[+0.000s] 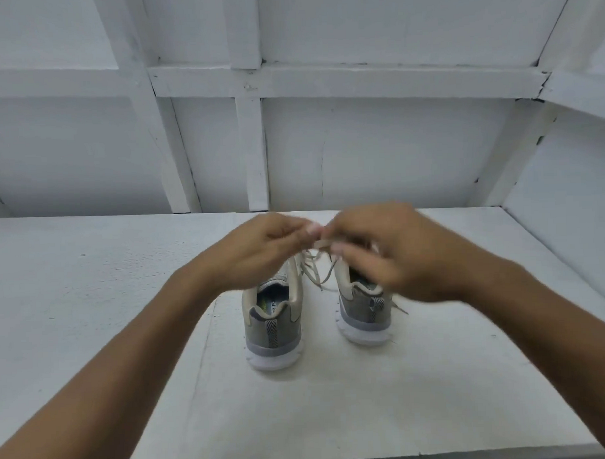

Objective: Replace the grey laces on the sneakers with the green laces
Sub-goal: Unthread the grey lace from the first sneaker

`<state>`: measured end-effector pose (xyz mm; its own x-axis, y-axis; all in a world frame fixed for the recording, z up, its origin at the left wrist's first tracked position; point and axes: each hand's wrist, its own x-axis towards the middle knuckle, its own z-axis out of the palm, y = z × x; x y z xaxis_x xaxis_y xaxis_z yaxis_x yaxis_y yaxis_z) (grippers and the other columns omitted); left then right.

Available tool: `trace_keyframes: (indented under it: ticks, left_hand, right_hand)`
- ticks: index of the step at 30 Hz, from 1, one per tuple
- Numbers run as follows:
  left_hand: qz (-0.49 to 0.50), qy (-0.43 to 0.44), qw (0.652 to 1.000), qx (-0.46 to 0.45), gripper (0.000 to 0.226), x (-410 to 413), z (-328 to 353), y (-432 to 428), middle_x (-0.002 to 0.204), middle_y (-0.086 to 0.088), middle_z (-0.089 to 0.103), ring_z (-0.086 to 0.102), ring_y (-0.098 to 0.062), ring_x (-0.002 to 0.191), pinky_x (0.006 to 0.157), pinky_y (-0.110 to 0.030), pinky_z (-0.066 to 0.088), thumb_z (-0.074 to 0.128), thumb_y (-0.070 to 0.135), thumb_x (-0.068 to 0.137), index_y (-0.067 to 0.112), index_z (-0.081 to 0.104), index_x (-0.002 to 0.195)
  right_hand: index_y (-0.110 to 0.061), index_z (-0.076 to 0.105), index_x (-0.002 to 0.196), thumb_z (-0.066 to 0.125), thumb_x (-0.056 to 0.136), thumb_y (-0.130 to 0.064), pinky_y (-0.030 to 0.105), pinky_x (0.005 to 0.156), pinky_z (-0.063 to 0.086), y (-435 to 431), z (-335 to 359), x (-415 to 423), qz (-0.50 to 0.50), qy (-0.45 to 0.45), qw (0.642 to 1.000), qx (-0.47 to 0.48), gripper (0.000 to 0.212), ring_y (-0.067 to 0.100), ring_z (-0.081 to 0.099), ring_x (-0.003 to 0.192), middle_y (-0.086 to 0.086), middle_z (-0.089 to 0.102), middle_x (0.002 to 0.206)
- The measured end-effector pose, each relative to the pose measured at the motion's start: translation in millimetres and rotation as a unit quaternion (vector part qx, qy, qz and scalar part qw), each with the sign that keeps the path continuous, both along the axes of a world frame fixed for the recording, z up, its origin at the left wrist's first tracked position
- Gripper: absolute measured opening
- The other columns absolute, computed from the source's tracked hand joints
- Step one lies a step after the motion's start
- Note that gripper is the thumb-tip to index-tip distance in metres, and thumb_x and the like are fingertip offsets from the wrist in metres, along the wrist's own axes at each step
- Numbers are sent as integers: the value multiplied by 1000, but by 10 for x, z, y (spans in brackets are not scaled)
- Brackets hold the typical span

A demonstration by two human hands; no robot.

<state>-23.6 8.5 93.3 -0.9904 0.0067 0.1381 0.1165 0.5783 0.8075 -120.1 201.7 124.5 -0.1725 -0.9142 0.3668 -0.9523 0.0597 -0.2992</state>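
Two grey sneakers stand side by side on a white table [91, 305], heels toward the person, the left sneaker [273, 323] slightly nearer than the right sneaker [362, 313]. Both hands are raised together just above the shoes, fingertips almost touching. The left hand [260, 251] and the right hand [394, 257] each have fingers curled in, pinching the grey laces [317, 263] between them; motion blur hides the exact grip. Loose strands hang from the fingers into the gap between the sneakers, and another lace end trails beside the right sneaker's outer side. A white panelled wall [394, 150] rises behind the table.
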Motion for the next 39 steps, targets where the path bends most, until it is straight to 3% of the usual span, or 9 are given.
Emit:
trace_keyframes:
  ticks: [6,9,12,15,18,22,28,35,39]
  left_hand:
    - [-97,-2,971,218,42,-36,226,82,79,-11,69,68,-35,94,92,-43,52,35,29,101,1,65,93]
    - [-61,63,868,489,38,-173,306,103,81,-9,72,70,-28,93,88,-37,56,33,25,102,4,64,93]
    - [20,132,805,578,36,-369,279,51,102,-11,73,67,-27,108,98,-37,52,33,26,104,2,61,109]
    - [124,151,877,439,34,-506,88,-99,113,-10,71,66,-21,110,103,-37,47,36,25,105,4,61,117]
    - [177,78,978,79,34,-534,-116,-267,111,0,72,64,-13,102,101,-37,47,42,31,104,12,67,116]
    - [98,-152,963,-201,40,-552,-153,-357,100,4,73,62,-15,103,95,-31,44,39,34,104,12,72,106]
    - [118,-116,952,-258,40,-618,71,-360,84,-1,69,56,-13,81,73,-26,36,34,32,105,12,66,91]
    - [159,-75,976,-129,34,-705,96,-381,76,2,67,58,-13,75,83,-33,47,38,27,104,15,61,82]
    - [192,-73,979,1,33,-799,-49,-289,71,-3,68,60,-20,76,87,-40,51,40,19,102,11,62,79]
  right_hand:
    - [-18,64,94,55,94,-21,21,75,46,-216,13,-406,-10,-70,995,-69,10,5,58,81,-10,61,83]
    - [-33,61,88,51,97,-18,25,76,46,-367,-180,-437,-35,-174,980,-95,19,6,58,76,-5,62,77]
    - [-22,65,106,49,101,-18,42,80,50,-524,-405,-430,-66,-214,974,-35,17,26,62,81,-3,63,78]
    - [-22,62,115,51,100,-22,40,84,52,-591,-549,-379,-63,-192,979,36,19,19,65,85,-5,64,82]
    - [-26,62,110,54,98,-25,38,85,50,-591,-571,-417,-66,-153,982,93,15,19,64,91,-5,67,92]
    - [-20,67,106,52,96,-22,42,84,49,-678,-592,-683,-109,-24,986,127,18,20,59,94,-1,69,101]
    - [-16,70,109,51,99,-24,37,82,45,-915,-673,-1167,-207,44,975,60,23,24,52,97,7,51,105]
    - [-11,58,89,42,96,-6,31,55,55,-1331,-568,-1366,-297,-309,903,-38,19,26,62,62,13,65,90]
    - [-18,61,99,47,96,-8,40,82,52,-1516,-690,-1422,-273,-406,870,-67,17,21,59,88,4,60,99]
